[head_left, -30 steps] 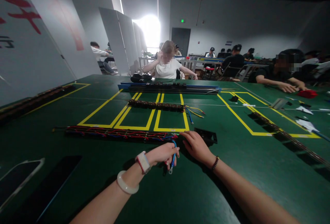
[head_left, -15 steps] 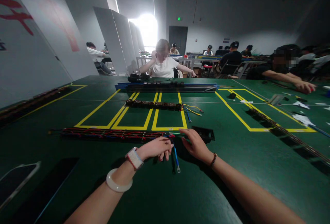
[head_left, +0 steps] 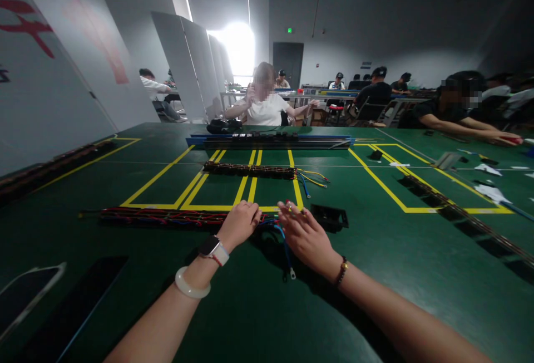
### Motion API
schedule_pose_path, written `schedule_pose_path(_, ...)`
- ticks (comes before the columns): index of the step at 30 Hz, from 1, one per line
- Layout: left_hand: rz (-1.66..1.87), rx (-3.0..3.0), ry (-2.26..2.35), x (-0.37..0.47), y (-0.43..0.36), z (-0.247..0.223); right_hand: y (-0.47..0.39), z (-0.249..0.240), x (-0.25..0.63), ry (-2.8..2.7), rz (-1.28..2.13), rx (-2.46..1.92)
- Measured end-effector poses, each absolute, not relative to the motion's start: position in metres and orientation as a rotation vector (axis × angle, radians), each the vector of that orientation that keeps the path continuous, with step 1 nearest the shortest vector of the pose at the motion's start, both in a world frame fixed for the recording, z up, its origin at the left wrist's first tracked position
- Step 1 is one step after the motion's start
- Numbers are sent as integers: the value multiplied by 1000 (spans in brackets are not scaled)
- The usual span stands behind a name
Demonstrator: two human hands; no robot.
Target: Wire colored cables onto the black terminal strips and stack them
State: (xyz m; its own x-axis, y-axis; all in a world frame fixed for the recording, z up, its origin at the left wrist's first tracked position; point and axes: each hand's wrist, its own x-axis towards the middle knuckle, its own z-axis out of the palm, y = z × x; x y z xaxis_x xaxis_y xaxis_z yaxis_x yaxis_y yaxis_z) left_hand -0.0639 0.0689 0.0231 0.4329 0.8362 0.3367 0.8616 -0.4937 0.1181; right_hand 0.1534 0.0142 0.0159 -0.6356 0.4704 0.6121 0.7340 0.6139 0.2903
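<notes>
A long dark wired strip (head_left: 167, 217) with red and blue wires lies across the near side of the green table. My left hand (head_left: 240, 224) is closed over its right end, the fingertips hidden behind the hand. Just right of it, my right hand (head_left: 306, 232) has its fingers stretched toward the wire ends; small red bits show at the fingertips, too small to name. Between the hands a blue wire (head_left: 287, 249) with a metal ring terminal hangs toward me. A black plastic housing (head_left: 327, 217) sits beyond the right hand, at the strip's right side.
A second wired strip (head_left: 250, 170) lies farther back among yellow tape lines. Long blue and black rails (head_left: 271, 141) are behind it. Other strips lie at left (head_left: 54, 168) and right (head_left: 463, 210). Two dark flat panels rest at near left. A person (head_left: 267, 101) sits opposite.
My left hand has moved up and left onto the strip's end. The right hand has turned, its back now facing up, and shifted slightly left. The blue wire has swung a little right.
</notes>
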Motion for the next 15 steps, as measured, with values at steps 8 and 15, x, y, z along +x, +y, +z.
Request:
schedule_pose_path(8, -691, -2599, -1556, -70, 72, 15, 24, 4, 155, -2358, -442, -1269)
schedule_pose_path(15, -717, -2574, -1590, -67, 71, 14, 25, -1, 155, -2390, -174, -1326)
